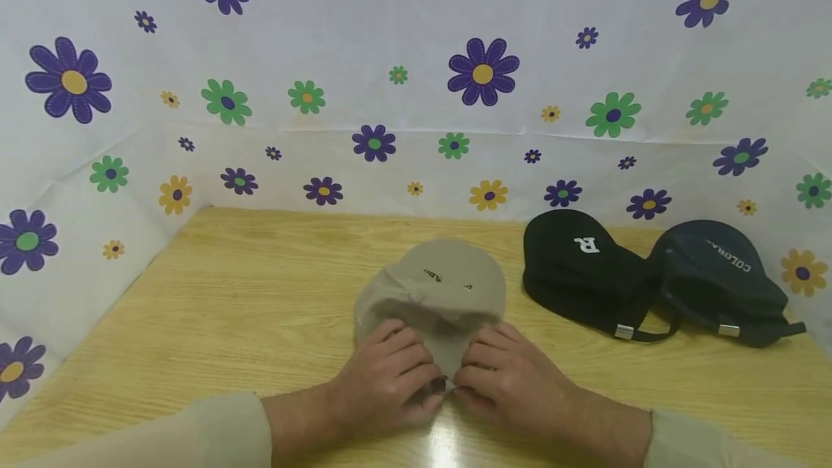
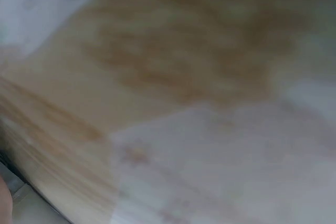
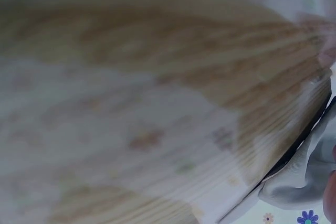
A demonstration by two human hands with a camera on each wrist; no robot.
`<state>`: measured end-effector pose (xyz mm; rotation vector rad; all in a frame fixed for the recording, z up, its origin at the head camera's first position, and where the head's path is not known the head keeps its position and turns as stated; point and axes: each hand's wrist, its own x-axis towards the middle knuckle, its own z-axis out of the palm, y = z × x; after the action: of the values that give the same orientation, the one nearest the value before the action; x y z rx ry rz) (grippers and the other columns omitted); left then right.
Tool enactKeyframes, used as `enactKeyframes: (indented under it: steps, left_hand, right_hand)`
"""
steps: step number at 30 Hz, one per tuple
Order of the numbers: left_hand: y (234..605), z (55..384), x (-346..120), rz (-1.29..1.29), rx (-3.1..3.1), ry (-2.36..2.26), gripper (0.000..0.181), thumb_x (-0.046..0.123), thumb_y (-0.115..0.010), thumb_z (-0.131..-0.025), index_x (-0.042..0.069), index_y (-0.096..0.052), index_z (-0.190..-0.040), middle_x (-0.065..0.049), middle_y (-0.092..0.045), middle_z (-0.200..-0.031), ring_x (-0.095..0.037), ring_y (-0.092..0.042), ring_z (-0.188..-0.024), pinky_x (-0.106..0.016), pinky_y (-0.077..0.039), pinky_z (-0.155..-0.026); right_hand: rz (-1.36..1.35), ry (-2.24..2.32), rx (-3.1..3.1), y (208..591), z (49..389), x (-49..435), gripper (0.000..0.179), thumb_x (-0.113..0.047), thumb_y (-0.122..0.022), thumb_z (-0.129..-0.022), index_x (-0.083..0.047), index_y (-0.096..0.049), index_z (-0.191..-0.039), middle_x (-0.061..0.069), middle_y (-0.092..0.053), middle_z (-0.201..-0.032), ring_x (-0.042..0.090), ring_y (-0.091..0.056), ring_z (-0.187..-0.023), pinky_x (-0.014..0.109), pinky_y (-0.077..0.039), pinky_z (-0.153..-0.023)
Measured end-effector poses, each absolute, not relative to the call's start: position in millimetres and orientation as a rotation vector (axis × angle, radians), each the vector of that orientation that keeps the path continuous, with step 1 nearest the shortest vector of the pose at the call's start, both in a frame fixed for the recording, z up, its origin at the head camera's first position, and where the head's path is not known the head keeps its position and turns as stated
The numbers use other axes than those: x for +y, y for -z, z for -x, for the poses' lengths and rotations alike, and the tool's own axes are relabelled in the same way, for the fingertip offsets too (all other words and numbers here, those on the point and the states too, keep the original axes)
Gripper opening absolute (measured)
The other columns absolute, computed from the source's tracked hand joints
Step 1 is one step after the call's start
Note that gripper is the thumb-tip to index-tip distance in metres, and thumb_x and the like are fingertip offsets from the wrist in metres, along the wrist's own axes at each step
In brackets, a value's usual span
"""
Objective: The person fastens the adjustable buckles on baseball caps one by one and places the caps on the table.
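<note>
A beige baseball cap [image 1: 455, 266] with small dark lettering lies near the middle of the wooden table, its back opening toward me. My left hand [image 1: 393, 374] grips the left side of that opening with curled fingers. Opposite it, my right hand [image 1: 513, 374] pinches the right side, close to the left fingertips. A small dark bit at the strap shows between the hands; the fingers hide most of the strap. In the right wrist view, pale cap fabric [image 3: 294, 187] appears beside fingers [image 3: 331, 198] at the edge. The left wrist view is mostly blur.
To the right, a black cap [image 1: 565, 266] with a white letter R lies against a dark navy cap [image 1: 708, 280] with lettering. Both have metal strap buckles. A white flowered cloth [image 1: 403, 35] hangs behind and beside the wooden table [image 1: 260, 280].
</note>
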<state>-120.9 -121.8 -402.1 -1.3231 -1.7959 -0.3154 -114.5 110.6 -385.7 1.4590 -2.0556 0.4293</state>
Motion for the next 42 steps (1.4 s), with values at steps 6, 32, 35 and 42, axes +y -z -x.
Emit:
enactKeyframes:
  steps: [6,32,35,42]
  left_hand:
    - [401.8,121.8,-121.3,1.328,-1.787,0.312,0.012,0.026,-0.065,-0.081,0.017,-0.07,-0.074,0.007,-0.065,-0.074,-0.013,-0.06,-0.074,-0.032,-0.044,-0.077]
    - [403.9,120.7,-121.7,1.316,-1.807,0.322,0.01,0.026,-0.068,-0.077,0.018,-0.07,-0.073,0.007,-0.064,-0.072,-0.013,-0.058,-0.072,-0.033,-0.043,-0.077]
    - [403.8,120.4,-121.8,1.318,-1.816,0.315,0.01,0.027,-0.068,-0.077,0.018,-0.07,-0.073,0.007,-0.064,-0.073,-0.013,-0.058,-0.072,-0.033,-0.044,-0.077]
    - [402.1,119.6,-123.3,1.318,-1.863,0.305,0.011,0.028,-0.069,-0.077,0.018,-0.071,-0.075,0.007,-0.065,-0.075,-0.014,-0.059,-0.075,-0.034,-0.043,-0.08]
  right_hand:
    - [-1.456,-0.431,-2.075,385.3,114.0,110.8,0.011,-0.015,-0.079,-0.076,-0.02,-0.07,-0.079,-0.009,-0.061,-0.081,0.011,-0.055,-0.083,0.027,-0.041,-0.08]
    - [-1.46,-0.424,-2.117,385.2,111.7,112.1,0.008,-0.016,-0.073,-0.079,-0.02,-0.067,-0.08,-0.009,-0.059,-0.082,0.011,-0.052,-0.082,0.027,-0.04,-0.078]
    - [-1.463,-0.411,-2.133,384.5,111.3,112.3,0.008,-0.016,-0.073,-0.079,-0.021,-0.067,-0.081,-0.009,-0.058,-0.082,0.011,-0.052,-0.083,0.027,-0.04,-0.079]
    - [-1.459,-0.373,-2.149,382.9,111.8,113.9,0.008,-0.018,-0.073,-0.077,-0.02,-0.067,-0.082,-0.009,-0.06,-0.084,0.012,-0.053,-0.085,0.028,-0.04,-0.08]
